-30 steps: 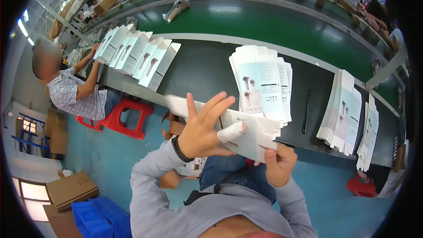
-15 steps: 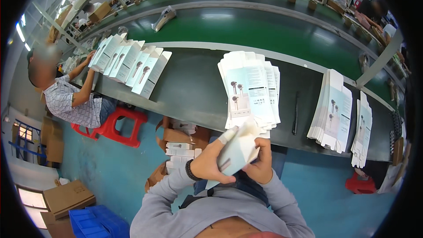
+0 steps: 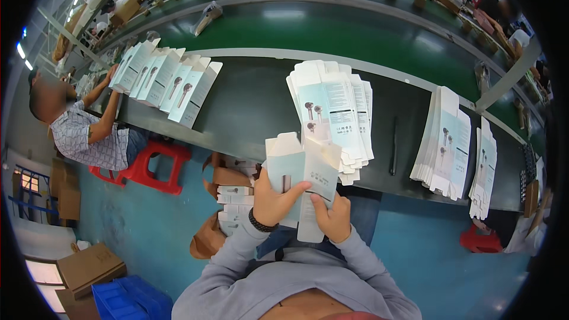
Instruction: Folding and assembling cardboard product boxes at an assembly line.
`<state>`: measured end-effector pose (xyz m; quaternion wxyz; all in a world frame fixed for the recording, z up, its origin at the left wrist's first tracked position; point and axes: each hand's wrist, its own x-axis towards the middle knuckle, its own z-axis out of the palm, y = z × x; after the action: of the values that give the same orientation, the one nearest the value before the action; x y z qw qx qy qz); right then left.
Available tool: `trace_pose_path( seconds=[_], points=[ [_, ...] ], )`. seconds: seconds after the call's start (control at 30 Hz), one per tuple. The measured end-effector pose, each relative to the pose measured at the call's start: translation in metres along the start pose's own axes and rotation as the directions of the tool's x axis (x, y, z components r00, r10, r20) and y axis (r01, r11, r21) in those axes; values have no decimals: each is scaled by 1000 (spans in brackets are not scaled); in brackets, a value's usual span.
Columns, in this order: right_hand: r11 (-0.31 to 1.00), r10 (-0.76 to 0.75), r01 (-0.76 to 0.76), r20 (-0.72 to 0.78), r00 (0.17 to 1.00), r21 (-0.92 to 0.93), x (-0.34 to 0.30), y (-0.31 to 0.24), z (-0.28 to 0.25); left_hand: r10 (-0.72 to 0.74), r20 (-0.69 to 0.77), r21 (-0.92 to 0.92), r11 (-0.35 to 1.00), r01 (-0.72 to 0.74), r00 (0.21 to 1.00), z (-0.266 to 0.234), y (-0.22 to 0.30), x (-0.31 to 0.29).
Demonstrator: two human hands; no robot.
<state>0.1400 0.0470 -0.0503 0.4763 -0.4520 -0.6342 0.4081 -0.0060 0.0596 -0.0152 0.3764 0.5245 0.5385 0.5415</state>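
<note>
In front of my body I hold a white and pale-blue cardboard box [image 3: 322,173], its panels at an angle to each other and its end flaps sticking out. My left hand [image 3: 274,200] grips its left side, with the thumb lying across the front. On the lower right, my right hand [image 3: 333,219] closes on the box with the thumb against a panel. Just beyond it, on the dark table [image 3: 249,101], lies a fanned stack of flat box blanks [image 3: 347,109] printed with earphones.
More flat blanks [image 3: 446,142] and a smaller stack [image 3: 485,166] lie to the right, past a thin black stick [image 3: 393,145]. Opened boxes [image 3: 191,96] stand at the left by a seated person [image 3: 95,130]. A green conveyor [image 3: 284,26] runs behind; a carton of boxes [image 3: 222,243] sits below.
The box has been turned from a tilted, narrow position so its panels spread out and face up. My right hand has shifted slightly left and down along it.
</note>
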Motion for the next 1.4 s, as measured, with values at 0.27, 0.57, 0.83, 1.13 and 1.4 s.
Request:
trace_pose_path(
  seconds=[0.27,0.57,0.83,1.13,1.4],
  points=[
    [895,-33,22,16,999,445,19,9,-11,-149,570,-452,765,459,808,-30,-17,8],
    [999,-41,45,-157,987,21,15,-3,-19,27,519,-384,900,205,855,-11,-23,-1],
    [879,-78,40,59,995,476,7,2,-7,590,375,132,729,-671,715,-6,-16,-1],
    [911,-140,74,136,981,405,-3,4,-13,483,380,-27,859,-512,789,-10,13,10],
    [892,-230,174,87,969,418,-4,-3,-6,477,392,-206,879,-431,786,5,11,-3]
  ],
)
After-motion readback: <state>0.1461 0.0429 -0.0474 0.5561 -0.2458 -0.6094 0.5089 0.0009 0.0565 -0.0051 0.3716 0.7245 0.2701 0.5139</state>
